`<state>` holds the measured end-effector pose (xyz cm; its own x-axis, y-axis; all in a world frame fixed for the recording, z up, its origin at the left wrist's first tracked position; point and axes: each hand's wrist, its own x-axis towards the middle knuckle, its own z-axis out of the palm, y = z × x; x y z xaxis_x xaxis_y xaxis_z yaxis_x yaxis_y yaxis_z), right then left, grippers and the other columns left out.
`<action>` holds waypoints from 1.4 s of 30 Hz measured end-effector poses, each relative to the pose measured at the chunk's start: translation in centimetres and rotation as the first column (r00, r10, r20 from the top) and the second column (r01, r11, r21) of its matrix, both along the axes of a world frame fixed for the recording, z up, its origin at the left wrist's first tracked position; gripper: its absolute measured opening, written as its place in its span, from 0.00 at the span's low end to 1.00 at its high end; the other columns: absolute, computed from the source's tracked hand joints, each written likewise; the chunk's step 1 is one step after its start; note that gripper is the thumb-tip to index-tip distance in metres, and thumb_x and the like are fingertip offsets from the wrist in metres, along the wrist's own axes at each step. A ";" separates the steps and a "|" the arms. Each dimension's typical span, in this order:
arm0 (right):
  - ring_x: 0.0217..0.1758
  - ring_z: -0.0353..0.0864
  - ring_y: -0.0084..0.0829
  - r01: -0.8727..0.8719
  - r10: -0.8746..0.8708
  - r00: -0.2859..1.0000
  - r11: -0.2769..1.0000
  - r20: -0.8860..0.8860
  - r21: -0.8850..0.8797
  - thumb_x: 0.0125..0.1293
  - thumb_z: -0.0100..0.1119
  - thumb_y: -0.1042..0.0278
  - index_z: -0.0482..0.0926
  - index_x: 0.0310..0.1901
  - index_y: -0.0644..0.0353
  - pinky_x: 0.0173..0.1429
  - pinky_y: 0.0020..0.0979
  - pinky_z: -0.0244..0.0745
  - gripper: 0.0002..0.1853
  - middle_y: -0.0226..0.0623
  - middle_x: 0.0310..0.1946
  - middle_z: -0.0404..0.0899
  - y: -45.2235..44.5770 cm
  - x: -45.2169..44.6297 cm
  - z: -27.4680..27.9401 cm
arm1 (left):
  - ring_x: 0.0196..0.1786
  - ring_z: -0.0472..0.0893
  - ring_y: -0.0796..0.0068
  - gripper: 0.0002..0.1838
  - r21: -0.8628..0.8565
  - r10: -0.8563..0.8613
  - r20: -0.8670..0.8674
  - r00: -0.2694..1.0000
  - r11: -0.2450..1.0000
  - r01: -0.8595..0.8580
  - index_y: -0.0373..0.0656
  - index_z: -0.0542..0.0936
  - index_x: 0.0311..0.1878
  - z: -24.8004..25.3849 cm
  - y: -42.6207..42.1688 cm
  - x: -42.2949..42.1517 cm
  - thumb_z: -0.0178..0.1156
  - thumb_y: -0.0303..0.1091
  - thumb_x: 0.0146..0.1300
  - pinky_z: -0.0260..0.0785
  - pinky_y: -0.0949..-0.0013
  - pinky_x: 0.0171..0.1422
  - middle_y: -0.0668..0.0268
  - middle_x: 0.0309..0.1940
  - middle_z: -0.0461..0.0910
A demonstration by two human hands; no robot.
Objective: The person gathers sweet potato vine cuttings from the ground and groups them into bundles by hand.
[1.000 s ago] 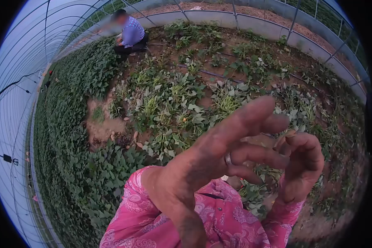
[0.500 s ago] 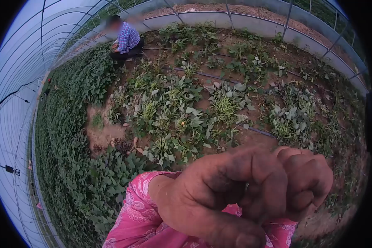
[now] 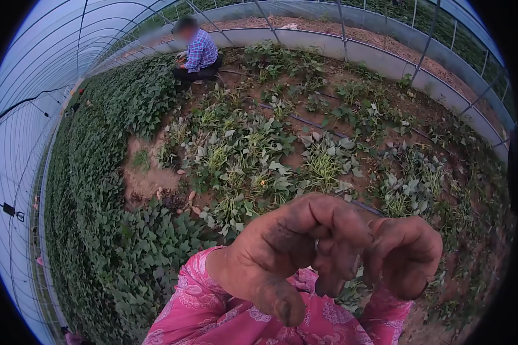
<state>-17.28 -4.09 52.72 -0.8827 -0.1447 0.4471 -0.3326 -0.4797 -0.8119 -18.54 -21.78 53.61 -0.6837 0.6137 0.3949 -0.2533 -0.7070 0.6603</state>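
Observation:
My left hand (image 3: 296,247) is raised in front of my body, its skin smeared with dark soil. The thumb stands apart from the bent fingers, with nothing visible between them, and a ring (image 3: 316,244) shows on one finger. Close against its fingertips is my right hand (image 3: 406,253), also soiled, with its fingers curved around a hollow; I see nothing held there. Both wrists come out of pink patterned sleeves (image 3: 198,282). Beyond the hands, pulled leafy vines (image 3: 325,167) lie on the soil. Several sweet potatoes (image 3: 191,198) rest on the ground to the left.
A person in a checked shirt (image 3: 201,50) crouches at the far edge of the dense green plants (image 3: 106,149). Dark drip hoses (image 3: 308,122) cross the soil. A low pale wall (image 3: 380,53) and metal hoops (image 3: 342,29) of the tunnel greenhouse run along the far side.
My left thumb has moved away from the fingers, widening the gap. My right hand has loosened from a tighter curl and shifted slightly left. The whole view has shifted, moving the background to the right.

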 end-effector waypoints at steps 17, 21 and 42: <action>0.14 0.70 0.23 0.220 -0.220 0.976 0.976 0.000 0.005 0.59 0.59 0.66 0.75 0.25 0.67 0.21 0.25 0.64 0.12 0.34 0.12 0.72 -7.6 0.3 -0.7 | 0.33 0.71 0.82 0.08 -0.008 0.035 -0.003 0.999 0.999 -0.035 0.33 0.74 0.40 -1.0 -5.5 -0.7 0.52 0.28 0.62 0.64 0.78 0.37 0.68 0.31 0.70; 0.14 0.71 0.23 0.176 -0.176 0.984 0.981 -0.003 -0.079 0.58 0.60 0.70 0.75 0.27 0.67 0.21 0.25 0.64 0.09 0.35 0.14 0.73 -9.0 0.8 -1.1 | 0.32 0.73 0.83 0.09 -0.078 0.042 -0.127 0.991 0.996 -0.052 0.34 0.74 0.40 -1.7 -8.0 -1.3 0.52 0.31 0.63 0.66 0.79 0.35 0.67 0.31 0.72; 0.21 0.78 0.29 0.214 -0.216 0.976 0.965 -0.004 0.153 0.53 0.62 0.74 0.77 0.38 0.70 0.26 0.27 0.71 0.11 0.36 0.19 0.78 -8.0 2.4 -4.7 | 0.34 0.72 0.76 0.07 -0.027 -0.098 -0.076 0.992 0.995 0.096 0.37 0.77 0.32 -5.5 -6.5 -4.1 0.58 0.31 0.57 0.65 0.72 0.41 0.65 0.31 0.73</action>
